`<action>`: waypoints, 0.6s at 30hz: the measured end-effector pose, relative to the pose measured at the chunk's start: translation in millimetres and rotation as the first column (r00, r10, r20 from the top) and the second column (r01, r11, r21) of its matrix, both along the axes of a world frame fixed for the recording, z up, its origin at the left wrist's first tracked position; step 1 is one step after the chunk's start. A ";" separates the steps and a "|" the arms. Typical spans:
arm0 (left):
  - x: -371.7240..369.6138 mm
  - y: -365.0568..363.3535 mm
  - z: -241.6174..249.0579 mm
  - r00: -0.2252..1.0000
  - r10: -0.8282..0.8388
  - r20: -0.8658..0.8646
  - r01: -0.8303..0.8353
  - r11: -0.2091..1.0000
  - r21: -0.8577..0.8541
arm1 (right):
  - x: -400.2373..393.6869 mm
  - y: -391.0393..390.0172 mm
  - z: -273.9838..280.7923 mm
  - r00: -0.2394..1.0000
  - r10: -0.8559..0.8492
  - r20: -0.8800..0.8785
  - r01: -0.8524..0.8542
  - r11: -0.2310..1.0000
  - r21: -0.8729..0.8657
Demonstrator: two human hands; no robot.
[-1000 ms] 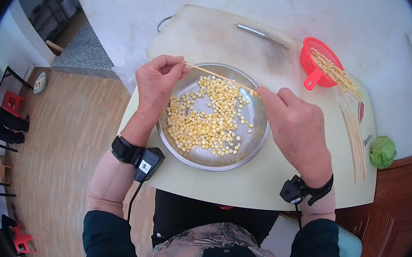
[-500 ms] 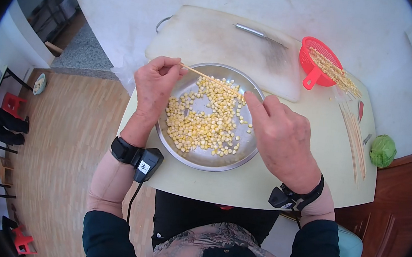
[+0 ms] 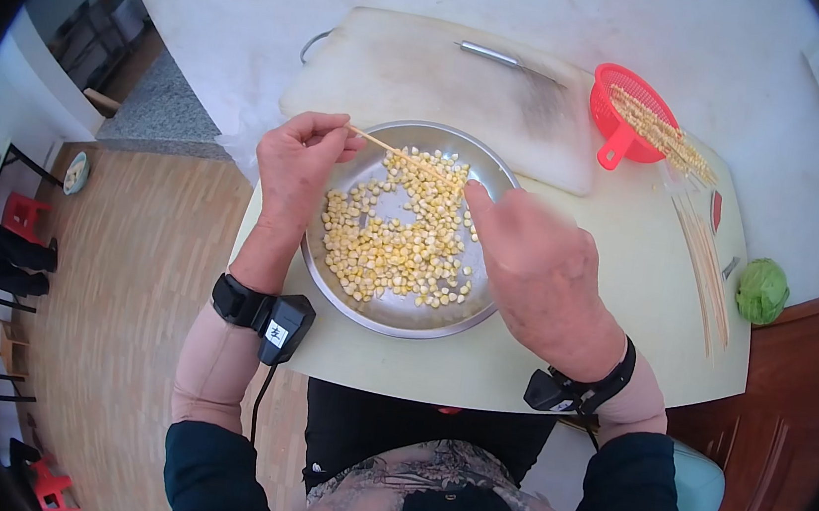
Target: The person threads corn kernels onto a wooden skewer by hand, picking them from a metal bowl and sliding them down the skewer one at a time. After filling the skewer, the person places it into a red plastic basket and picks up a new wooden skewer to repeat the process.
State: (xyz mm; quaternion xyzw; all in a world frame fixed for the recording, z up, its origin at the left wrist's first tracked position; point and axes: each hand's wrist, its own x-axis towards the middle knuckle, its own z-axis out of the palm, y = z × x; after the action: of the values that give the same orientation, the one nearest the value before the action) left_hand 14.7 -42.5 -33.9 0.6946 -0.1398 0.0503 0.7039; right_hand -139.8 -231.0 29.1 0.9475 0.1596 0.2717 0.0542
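Note:
My left hand (image 3: 302, 159) pinches one end of a thin wooden skewer (image 3: 372, 139) above the left rim of a round steel pan (image 3: 372, 323). From there the skewer slants down to the right over loose pale yellow corn kernels (image 3: 400, 250) spread in the pan. Toward its far part, kernels overlap the skewer in this view. My right hand (image 3: 548, 270) is closed at that other end, over the pan's right rim, thumb tip right at the skewer. Its curled fingers are partly blurred and hide what lies under them.
A white cutting board (image 3: 399, 70) with a metal-handled knife (image 3: 491, 54) lies behind the pan. To its right, a red strainer (image 3: 616, 143) holds skewers threaded with kernels (image 3: 657, 130). Bare skewers (image 3: 700, 261) lie at the right, near a cabbage (image 3: 762, 291).
My right hand has shifted slightly left along the skewer, closer to the left hand, and its fingers blur with motion. My left hand still pinches the same end.

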 end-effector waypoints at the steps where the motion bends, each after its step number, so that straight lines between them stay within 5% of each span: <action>1: 0.8 0.1 -0.4 1.000 -0.007 -0.016 0.006 0.999 -0.038 | -1.3 1.0 0.7 0.998 -0.025 -0.054 0.026 0.999 0.026; 18: -29.8 -14.8 8.0 0.990 -0.139 -0.025 0.138 0.990 -0.038 | 4.4 4.0 -8.6 0.995 -0.034 -0.092 0.038 0.998 0.043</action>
State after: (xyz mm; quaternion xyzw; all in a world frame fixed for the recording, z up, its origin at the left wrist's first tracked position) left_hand -15.1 -57.3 -25.9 0.6710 -0.1769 -0.0057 0.7201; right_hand -135.4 -226.9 20.4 0.9626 0.1386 0.2307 0.0304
